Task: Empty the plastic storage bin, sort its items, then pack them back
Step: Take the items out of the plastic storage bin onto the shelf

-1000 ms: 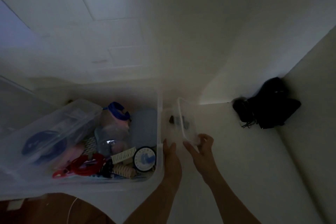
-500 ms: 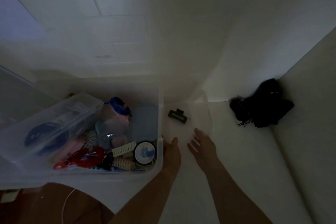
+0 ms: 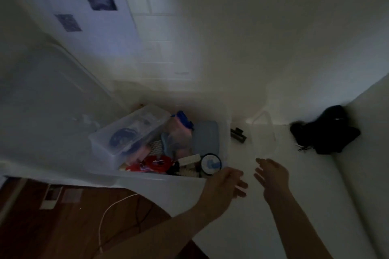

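The clear plastic storage bin point(image 3: 225, 132) stands on a white surface, full of mixed items: a smaller clear box point(image 3: 126, 134), a red object point(image 3: 153, 164), a grey-blue flat piece point(image 3: 205, 136), a round blue-and-white disc point(image 3: 210, 163). To the bin's right lie a dark hair claw clip point(image 3: 238, 135) and a small clear container point(image 3: 264, 132). My left hand point(image 3: 226, 183) hovers at the bin's near right corner, fingers apart, empty. My right hand point(image 3: 271, 174) is open just short of the clear container, holding nothing.
A black bundle of fabric point(image 3: 326, 132) lies at the right against a pale wall. A white cable point(image 3: 113, 212) runs over the brown wood floor point(image 3: 63, 227) at the lower left. A large clear lid point(image 3: 52, 90) leans at the left. The light is dim.
My right hand set the small clear container down and let go; the claw clip now lies on the surface. Both hands have drawn back a little. The view has swung upward.
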Tool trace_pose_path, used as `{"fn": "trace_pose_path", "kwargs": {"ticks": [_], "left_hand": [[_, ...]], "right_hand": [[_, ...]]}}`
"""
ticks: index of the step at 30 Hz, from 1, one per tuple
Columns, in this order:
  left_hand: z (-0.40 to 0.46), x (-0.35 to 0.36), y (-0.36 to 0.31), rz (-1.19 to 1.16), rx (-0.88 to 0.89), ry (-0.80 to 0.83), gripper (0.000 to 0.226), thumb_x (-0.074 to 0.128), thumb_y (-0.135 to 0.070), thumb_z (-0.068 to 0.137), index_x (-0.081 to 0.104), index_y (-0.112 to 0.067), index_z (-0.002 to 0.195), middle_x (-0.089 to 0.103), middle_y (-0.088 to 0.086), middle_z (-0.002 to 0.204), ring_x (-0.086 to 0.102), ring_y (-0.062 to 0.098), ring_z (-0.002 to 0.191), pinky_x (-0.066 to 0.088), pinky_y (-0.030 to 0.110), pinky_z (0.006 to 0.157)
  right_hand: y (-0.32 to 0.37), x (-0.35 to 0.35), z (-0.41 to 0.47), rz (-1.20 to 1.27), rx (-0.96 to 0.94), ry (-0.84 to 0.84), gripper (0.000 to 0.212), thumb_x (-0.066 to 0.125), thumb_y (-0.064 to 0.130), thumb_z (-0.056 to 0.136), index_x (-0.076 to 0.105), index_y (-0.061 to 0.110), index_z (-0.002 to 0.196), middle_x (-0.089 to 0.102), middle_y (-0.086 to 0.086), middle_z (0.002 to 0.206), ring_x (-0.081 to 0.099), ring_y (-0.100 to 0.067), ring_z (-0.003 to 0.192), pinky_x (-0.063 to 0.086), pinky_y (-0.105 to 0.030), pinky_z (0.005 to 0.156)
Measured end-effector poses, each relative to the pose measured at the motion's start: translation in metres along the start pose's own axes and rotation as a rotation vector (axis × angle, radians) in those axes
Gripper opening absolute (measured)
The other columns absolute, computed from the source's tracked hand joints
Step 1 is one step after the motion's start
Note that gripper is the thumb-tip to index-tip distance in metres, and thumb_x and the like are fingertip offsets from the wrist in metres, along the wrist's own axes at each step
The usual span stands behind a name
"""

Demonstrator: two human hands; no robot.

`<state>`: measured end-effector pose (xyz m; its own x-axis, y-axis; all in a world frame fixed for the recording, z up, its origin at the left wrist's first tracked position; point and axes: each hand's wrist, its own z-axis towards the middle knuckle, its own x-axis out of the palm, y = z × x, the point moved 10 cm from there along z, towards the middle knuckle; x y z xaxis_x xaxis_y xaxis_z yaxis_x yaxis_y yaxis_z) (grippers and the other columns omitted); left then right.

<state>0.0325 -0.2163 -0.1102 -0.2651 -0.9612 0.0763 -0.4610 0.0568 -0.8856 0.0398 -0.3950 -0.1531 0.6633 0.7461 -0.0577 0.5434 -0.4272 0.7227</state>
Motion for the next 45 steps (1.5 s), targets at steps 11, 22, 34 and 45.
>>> {"fn": "trace_pose_path", "kwargs": {"ticks": [11, 22, 34, 45], "left_hand": [[-0.04, -0.248, -0.115, 1.362, 0.471, -0.823, 0.056, 0.046, -0.056, 0.09, 0.049, -0.026, 0.138, 0.042, 0.012, 0.146, 0.036, 0.036, 0.135, 0.025, 0.046, 0.113], [-0.037, -0.341, -0.094, 1.246, 0.126, -0.659, 0.099, 0.058, -0.077, 0.053, 0.044, -0.023, 0.135, 0.053, 0.009, 0.128, 0.049, 0.034, 0.117, 0.05, 0.044, 0.084], [-0.092, -0.261, -0.219, 1.28, 0.892, -0.248, 0.076, 0.071, -0.037, 0.056, 0.057, -0.011, 0.126, 0.056, 0.002, 0.116, 0.051, 0.021, 0.107, 0.044, 0.034, 0.094], [-0.049, 0.032, -0.209, 1.266, 1.068, 0.253, 0.093, 0.067, -0.047, 0.061, 0.033, -0.028, 0.146, 0.04, -0.005, 0.145, 0.037, 0.015, 0.136, 0.035, 0.035, 0.113]], "right_hand": [[0.014, 0.223, -0.146, -0.441, -0.557, 0.488, 0.021, 0.063, 0.017, 0.094, 0.057, 0.024, 0.113, 0.061, 0.008, 0.096, 0.063, -0.009, 0.08, 0.05, -0.015, 0.069], [-0.024, 0.328, -0.163, -1.012, -1.029, 0.49, 0.033, 0.054, 0.021, 0.097, 0.049, 0.016, 0.13, 0.058, -0.002, 0.103, 0.057, -0.012, 0.086, 0.054, -0.024, 0.077], [0.107, 0.263, -0.219, -1.492, -1.55, 0.556, 0.102, 0.043, 0.083, 0.071, 0.009, 0.037, 0.156, 0.028, 0.0, 0.157, 0.018, -0.025, 0.148, 0.01, -0.047, 0.123], [0.153, -0.07, -0.195, -1.219, -1.24, -0.057, 0.098, 0.071, 0.052, 0.038, 0.054, 0.021, 0.128, 0.053, 0.007, 0.109, 0.054, -0.021, 0.096, 0.046, -0.03, 0.081]]}}
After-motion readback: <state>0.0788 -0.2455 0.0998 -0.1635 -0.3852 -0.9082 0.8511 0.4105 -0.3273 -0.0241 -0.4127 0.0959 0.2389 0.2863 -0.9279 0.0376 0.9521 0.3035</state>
